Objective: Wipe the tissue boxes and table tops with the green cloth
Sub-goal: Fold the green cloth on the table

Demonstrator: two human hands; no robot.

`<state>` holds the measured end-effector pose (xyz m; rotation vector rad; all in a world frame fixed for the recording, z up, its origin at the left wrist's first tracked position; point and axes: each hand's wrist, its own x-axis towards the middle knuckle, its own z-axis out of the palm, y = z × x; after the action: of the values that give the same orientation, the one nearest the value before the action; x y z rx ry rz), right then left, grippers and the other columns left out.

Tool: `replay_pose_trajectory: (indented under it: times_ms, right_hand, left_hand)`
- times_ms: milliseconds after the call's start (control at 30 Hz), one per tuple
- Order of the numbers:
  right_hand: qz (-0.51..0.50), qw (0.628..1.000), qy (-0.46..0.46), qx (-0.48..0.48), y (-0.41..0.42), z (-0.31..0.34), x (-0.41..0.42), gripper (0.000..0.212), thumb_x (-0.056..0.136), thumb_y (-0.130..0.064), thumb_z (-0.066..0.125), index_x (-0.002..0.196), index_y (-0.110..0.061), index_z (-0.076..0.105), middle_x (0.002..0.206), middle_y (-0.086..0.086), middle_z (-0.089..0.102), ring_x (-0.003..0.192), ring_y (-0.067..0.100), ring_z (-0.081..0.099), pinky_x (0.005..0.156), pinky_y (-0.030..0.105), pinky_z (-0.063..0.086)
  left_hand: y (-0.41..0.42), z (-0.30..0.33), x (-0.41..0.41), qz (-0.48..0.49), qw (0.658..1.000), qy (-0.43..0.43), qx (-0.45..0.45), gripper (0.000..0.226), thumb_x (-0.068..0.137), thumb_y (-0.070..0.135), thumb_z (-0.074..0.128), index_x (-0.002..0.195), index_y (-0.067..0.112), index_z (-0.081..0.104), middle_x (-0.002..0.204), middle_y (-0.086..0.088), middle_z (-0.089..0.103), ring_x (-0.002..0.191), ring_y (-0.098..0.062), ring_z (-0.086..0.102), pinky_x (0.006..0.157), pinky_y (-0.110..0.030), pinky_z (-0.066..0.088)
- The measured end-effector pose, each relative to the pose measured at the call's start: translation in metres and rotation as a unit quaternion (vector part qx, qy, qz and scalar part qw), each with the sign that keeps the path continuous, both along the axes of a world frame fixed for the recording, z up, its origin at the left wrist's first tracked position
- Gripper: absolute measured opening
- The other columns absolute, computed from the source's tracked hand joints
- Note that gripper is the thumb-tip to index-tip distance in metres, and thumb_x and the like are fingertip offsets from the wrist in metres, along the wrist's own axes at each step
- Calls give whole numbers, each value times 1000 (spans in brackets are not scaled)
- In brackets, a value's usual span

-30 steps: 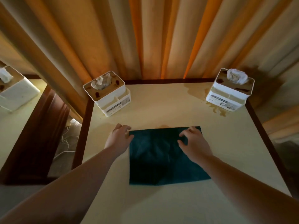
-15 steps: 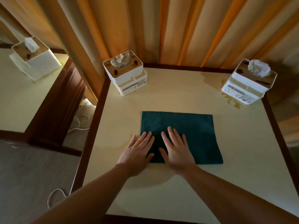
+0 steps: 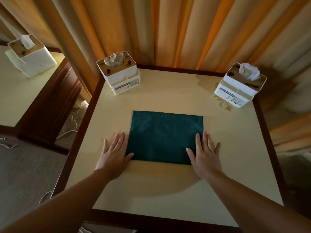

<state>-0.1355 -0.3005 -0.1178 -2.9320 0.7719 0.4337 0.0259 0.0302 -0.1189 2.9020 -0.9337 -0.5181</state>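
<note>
Green cloth (image 3: 164, 137) flat on table (image 3: 168, 190), long axis left-right.

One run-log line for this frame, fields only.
phase: cloth spread | green cloth: flat on table | left hand: flat, left edge | right hand: flat, right edge

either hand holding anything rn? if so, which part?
Nothing held. Both hands lie flat, fingers straight: left hand at the left edge of the green cloth, right hand over its near right corner. No grip on the cloth.
</note>
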Motion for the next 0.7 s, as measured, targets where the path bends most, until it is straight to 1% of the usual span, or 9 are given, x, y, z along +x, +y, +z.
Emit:
replay_pose_trajectory:
  times_ms: [67, 133, 200, 233, 300, 367, 433, 500, 700]
  right_hand:
    - [8, 1000, 1, -1, -1, 8, 0, 83, 99, -69, -8, 164, -18, -15, 171, 12, -20, 159, 28, -15, 126, 62, 0]
    - [22, 1000, -3, 12, 1, 17, 7, 81, 102, -68, 2, 165, -19, -11, 172, 12, -18, 159, 28, -15, 126, 59, -2]
    - [51, 997, -21, 46, 6, 27, 17, 79, 104, -67, 16, 166, -20, -1, 174, 10, -8, 160, 28, -7, 127, 54, 1]
    - [71, 994, -40, 79, 9, 31, 24, 77, 105, -64, 26, 166, -21, 7, 174, 9, 3, 160, 28, 1, 128, 50, 9]
    - [127, 977, -74, 155, 18, 37, 41, 69, 106, -53, 44, 164, -22, 23, 168, 4, 24, 155, 25, 21, 123, 43, 29]
    - [191, 958, -76, 199, 29, 39, 61, 60, 106, -43, 52, 160, -23, 35, 160, -2, 37, 149, 21, 33, 117, 39, 37]
    - [233, 945, -61, 219, 41, 40, 86, 49, 107, -36, 52, 154, -23, 46, 156, -4, 43, 145, 18, 36, 115, 39, 38]
    - [267, 939, -40, 214, 54, 40, 114, 43, 108, -32, 50, 150, -22, 52, 154, -5, 45, 144, 18, 34, 115, 40, 37]
    - [326, 931, -2, 166, 79, 50, 198, 43, 109, -24, 45, 153, -22, 47, 158, -3, 40, 145, 23, 29, 117, 43, 34]
  left_hand:
    - [2, 5, -9, 32, 999, -6, -13, 77, 104, 62, 21, 164, 18, 4, 171, -6, -7, 157, -25, -14, 126, -56, -3]
    - [2, 12, -20, 92, 994, -22, -61, 69, 103, 62, 38, 157, 20, 35, 168, -8, 22, 158, -30, 12, 127, -53, 10]
    - [0, 18, -31, 145, 983, -43, -105, 53, 98, 61, 51, 135, 24, 59, 148, -4, 50, 139, -26, 42, 118, -48, 34]
    - [-1, 21, -35, 162, 979, -50, -113, 46, 96, 61, 54, 124, 27, 65, 136, -1, 56, 128, -23, 48, 110, -45, 42]
    - [-5, 27, -43, 192, 974, -41, -113, 40, 94, 63, 56, 110, 28, 68, 118, 4, 58, 115, -21, 51, 99, -42, 45]
    - [-10, 31, -45, 233, 966, -9, -108, 40, 94, 64, 55, 105, 28, 69, 112, 5, 58, 111, -20, 52, 97, -41, 44]
    - [-15, 34, -46, 280, 953, 16, -110, 42, 94, 66, 54, 102, 28, 69, 107, 6, 57, 107, -18, 52, 96, -41, 43]
    - [-19, 32, -46, 313, 943, 23, -110, 42, 94, 67, 54, 100, 28, 68, 105, 6, 58, 105, -19, 52, 95, -42, 45]
    - [-27, 28, -41, 380, 911, 85, -134, 25, 94, 56, 65, 97, 31, 68, 99, 6, 63, 106, -21, 47, 95, -44, 42]
